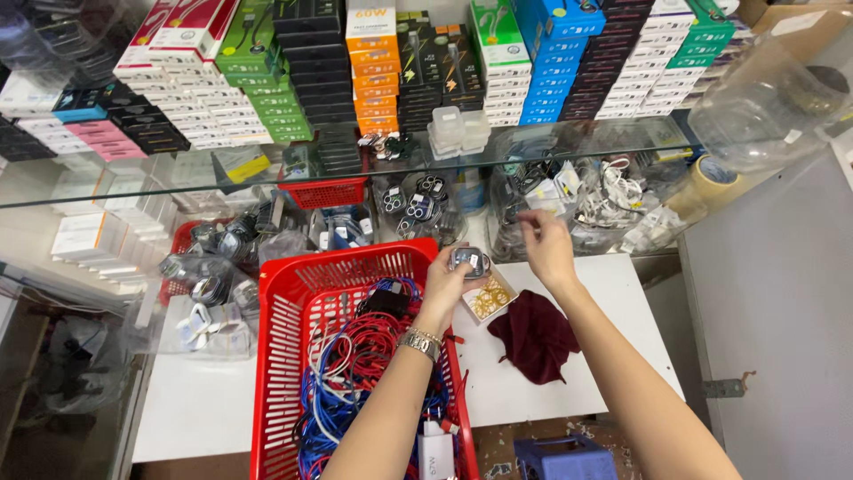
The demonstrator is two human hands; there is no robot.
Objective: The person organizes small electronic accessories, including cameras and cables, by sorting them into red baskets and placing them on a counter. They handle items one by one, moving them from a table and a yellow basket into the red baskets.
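My left hand holds a small coiled grey cable above the right rim of a red plastic basket. A metal watch sits on that wrist. The basket is full of tangled red, blue and white cables. My right hand hovers just right of the coil, fingers pinched together, with nothing clearly seen in them. Under both hands lies a small open box of yellow rubber bands on the white table.
A dark red cloth lies right of the basket. Clear bags of cables and accessories crowd the back under a glass shelf stacked with boxed goods. A tape roll and a grey wall stand at the right.
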